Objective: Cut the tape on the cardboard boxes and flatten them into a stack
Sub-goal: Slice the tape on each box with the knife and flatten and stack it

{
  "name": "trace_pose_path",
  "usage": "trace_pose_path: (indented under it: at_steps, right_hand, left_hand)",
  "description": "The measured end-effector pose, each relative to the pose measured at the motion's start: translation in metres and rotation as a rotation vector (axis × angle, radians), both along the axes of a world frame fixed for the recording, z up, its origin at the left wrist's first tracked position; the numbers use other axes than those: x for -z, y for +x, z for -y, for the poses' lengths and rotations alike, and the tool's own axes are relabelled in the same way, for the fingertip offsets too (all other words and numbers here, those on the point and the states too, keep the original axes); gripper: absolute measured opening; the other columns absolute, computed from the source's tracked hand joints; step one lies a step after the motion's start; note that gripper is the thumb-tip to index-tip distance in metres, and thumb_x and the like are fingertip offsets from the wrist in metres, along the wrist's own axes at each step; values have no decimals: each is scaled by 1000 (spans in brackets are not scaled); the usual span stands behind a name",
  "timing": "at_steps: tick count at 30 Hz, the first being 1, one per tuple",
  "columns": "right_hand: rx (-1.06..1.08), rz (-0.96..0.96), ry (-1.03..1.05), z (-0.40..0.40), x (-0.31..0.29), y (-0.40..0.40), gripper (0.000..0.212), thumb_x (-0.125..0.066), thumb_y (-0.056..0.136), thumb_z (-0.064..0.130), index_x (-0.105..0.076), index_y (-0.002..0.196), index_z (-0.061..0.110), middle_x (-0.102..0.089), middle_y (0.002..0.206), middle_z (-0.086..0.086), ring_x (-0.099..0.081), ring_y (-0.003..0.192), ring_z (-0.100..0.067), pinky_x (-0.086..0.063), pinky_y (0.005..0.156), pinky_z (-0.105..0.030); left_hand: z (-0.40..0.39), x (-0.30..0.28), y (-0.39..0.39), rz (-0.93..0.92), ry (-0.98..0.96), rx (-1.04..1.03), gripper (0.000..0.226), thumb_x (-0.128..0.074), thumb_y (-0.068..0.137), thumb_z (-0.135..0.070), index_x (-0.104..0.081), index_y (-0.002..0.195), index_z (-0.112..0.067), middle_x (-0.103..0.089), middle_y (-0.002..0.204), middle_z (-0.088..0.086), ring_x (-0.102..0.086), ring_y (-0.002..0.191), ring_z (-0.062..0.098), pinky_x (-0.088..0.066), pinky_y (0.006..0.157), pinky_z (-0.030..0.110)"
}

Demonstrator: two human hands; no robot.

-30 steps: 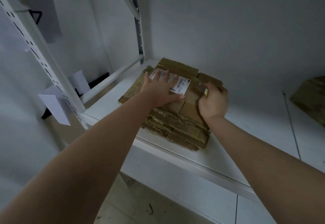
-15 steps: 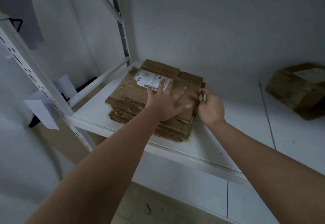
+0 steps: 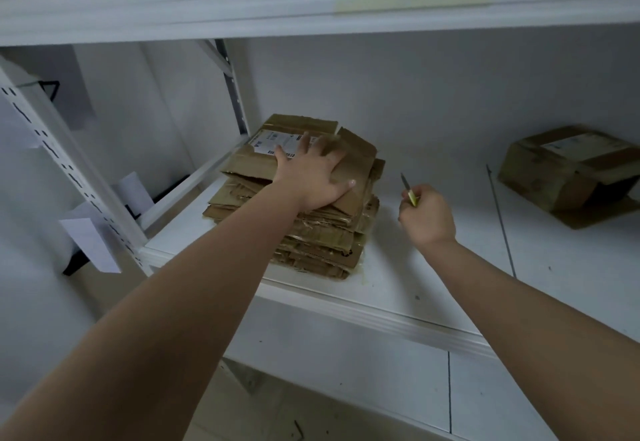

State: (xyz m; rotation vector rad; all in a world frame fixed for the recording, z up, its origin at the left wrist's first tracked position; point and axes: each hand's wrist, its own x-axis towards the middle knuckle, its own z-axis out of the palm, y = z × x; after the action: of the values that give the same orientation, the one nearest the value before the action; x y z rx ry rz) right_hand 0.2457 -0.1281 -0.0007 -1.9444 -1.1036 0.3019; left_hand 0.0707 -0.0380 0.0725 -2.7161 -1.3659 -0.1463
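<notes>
So the white shelf (image 3: pixel 398 288) carries everything here. The stack of flattened boxes (image 3: pixel 311 229) sits at its left end, right up against the front edge, and it looks pretty tall already. Way over at the right end, toward the back, there's one cardboard box (image 3: pixel 568 170) not yet flattened, label on top and one flap hanging open at the front.

What just changed: a second ago both hands were on the stack, squaring up the top piece. Now the right hand (image 3: pixel 427 213) has come off the cardboard and sits over bare shelf just beside the stack's right side. The view has swung too, so the unflattened box is now in sight. I'd say the last flattened piece is done and that box at the right end is next.

Left hand (image 3: pixel 311 177) is flat on the top sheet, fingers spread and straight, pressing down, same as half a second ago, fingertips just reaching the white shipping label (image 3: pixel 273 140).

Right hand's fingers are curled tight round a small knife (image 3: pixel 409 190) with a yellow-green handle, blade poking up and away from the stack. Half a second ago it was tucked against the stack's edge
</notes>
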Motion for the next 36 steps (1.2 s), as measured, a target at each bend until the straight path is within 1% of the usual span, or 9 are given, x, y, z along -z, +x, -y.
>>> trace_pose_path:
  at_steps: [7, 13, 18, 23, 27, 29, 31, 34, 36]
  right_hand:
    - [13, -8, 16, 4, -5, 10, 20, -50, 91, 11, -57, 110, 12, -66, 98, -11, -63, 87, -30, -52, 73, -35]
    - [25, 30, -1, 9, -6, 29, 20, -50, 91, 13, -58, 109, 15, -66, 96, -10, -61, 86, -31, -51, 71, -35]
    - [10, 85, -39, 23, -5, 61, 21, -50, 90, 12, -57, 109, 15, -66, 99, -11, -61, 90, -34, -49, 71, -34]
    - [50, 55, -33, 49, 1, 124, 22, -49, 91, 13, -58, 110, 15, -65, 98, -11, -61, 92, -34, -52, 80, -41]
    - [130, -1, -31, 80, 7, 198, 14, -49, 90, 11, -57, 102, 10, -57, 89, -11, -58, 89, -35, -46, 73, -35]
    - [184, -50, -13, 94, 7, 238, 19, -46, 89, 8, -54, 106, 7, -54, 91, -11, -55, 87, -33, -43, 74, -34]
    - [222, -110, 4, 106, 7, 273, 22, -42, 91, 10, -53, 111, 9, -55, 95, -8, -54, 87, -30, -46, 77, -35]
    - [217, -228, 55, 116, 11, 311, 18, -38, 96, 20, -52, 107, 17, -58, 94, -5, -59, 86, -32, -53, 82, -49]
    - [168, -266, 74, 118, 7, 326, 22, -36, 99, 29, -51, 114, 21, -58, 104, -4, -59, 90, -31, -52, 84, -52]
  left_hand:
    - [13, -17, 8, 5, 119, 9, 65, -30, 93, -65, -33, 148, -30, -24, 158, 6, -8, 148, 29, 2, 111, 67]
    - [23, -18, 33, 16, 116, 76, 62, -34, 94, -62, -31, 147, -30, -25, 157, 6, -9, 148, 29, 2, 112, 65]
    - [38, -10, 71, 47, 84, 141, 62, -36, 95, -59, -32, 148, -27, -24, 157, 7, -10, 148, 26, -5, 114, 61]
    - [64, 6, 138, 23, 40, 211, 62, -38, 96, -56, -30, 150, -26, -21, 159, 5, -7, 149, 23, -3, 116, 57]
    - [84, 16, 200, -3, -45, 238, 60, -39, 98, -51, -26, 151, -25, -16, 160, 4, -4, 149, 22, -3, 116, 55]
    - [94, 19, 231, -1, -70, 247, 60, -39, 98, -49, -25, 151, -24, -15, 161, 4, -3, 149, 21, -3, 117, 55]
    - [106, 24, 261, 5, -90, 260, 60, -40, 98, -47, -25, 151, -23, -14, 161, 5, -2, 149, 21, -4, 117, 56]
    - [123, 29, 299, -23, -87, 276, 60, -41, 98, -46, -24, 151, -23, -13, 161, 5, -1, 149, 21, -3, 116, 55]
    - [132, 31, 316, -37, -81, 273, 61, -41, 99, -45, -21, 152, -22, -12, 161, 5, -1, 149, 21, -3, 116, 54]
